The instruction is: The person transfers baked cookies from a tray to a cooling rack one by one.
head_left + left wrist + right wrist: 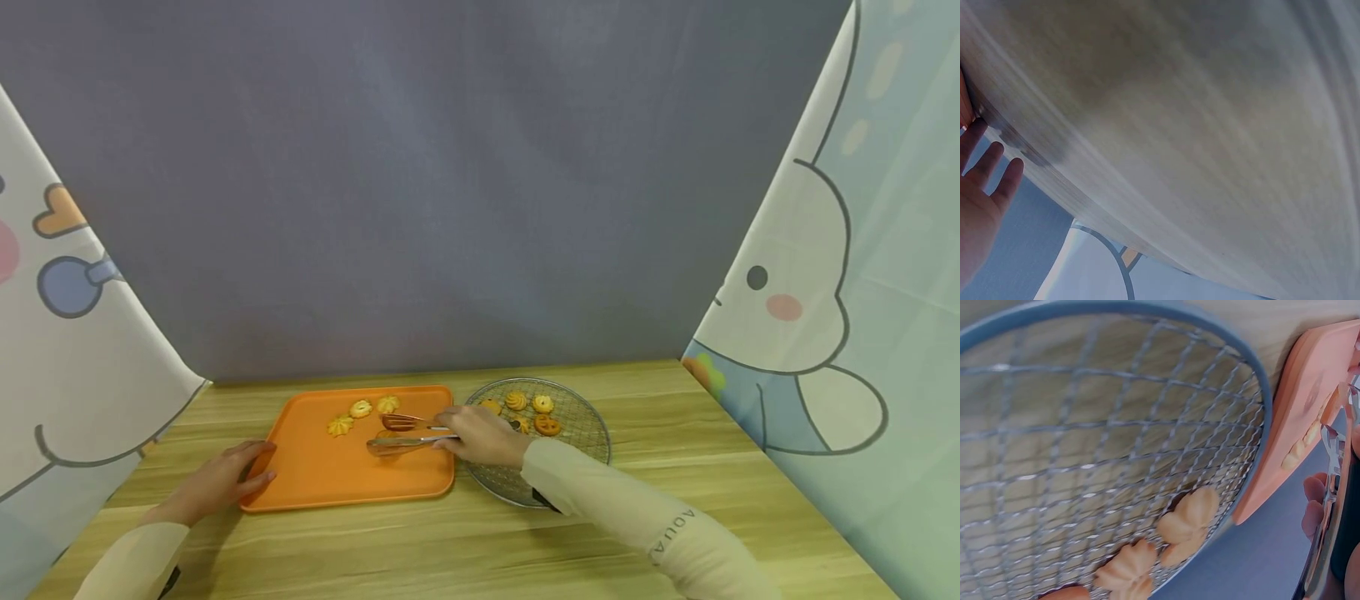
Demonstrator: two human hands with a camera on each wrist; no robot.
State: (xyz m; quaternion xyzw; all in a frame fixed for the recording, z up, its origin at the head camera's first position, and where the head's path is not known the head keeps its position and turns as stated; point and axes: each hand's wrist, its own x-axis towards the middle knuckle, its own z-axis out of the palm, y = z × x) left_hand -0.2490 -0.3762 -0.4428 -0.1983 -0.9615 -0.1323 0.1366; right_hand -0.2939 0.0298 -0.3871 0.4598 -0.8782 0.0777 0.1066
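My right hand (483,435) grips a pair of metal tongs (408,444), whose spread ends reach over the right half of an orange tray (315,467). A cookie (386,434) lies between those ends, partly hidden. Farther back on the tray are a flower-shaped cookie (340,426), a round swirled cookie (361,408) and another pale cookie (387,403). The tongs' dark handle (1349,519) shows under the right fingers in the right wrist view. At the tray's left edge rests my left hand (213,483), its fingers (1009,181) extended in the left wrist view.
Right of the tray is a round wire rack (581,433) with several cookies on it, among them a pretzel-shaped one (547,425). Both lie on a wood-grain table (667,467). A grey curtain (450,208) hangs behind, and printed cloth panels (795,317) flank the table.
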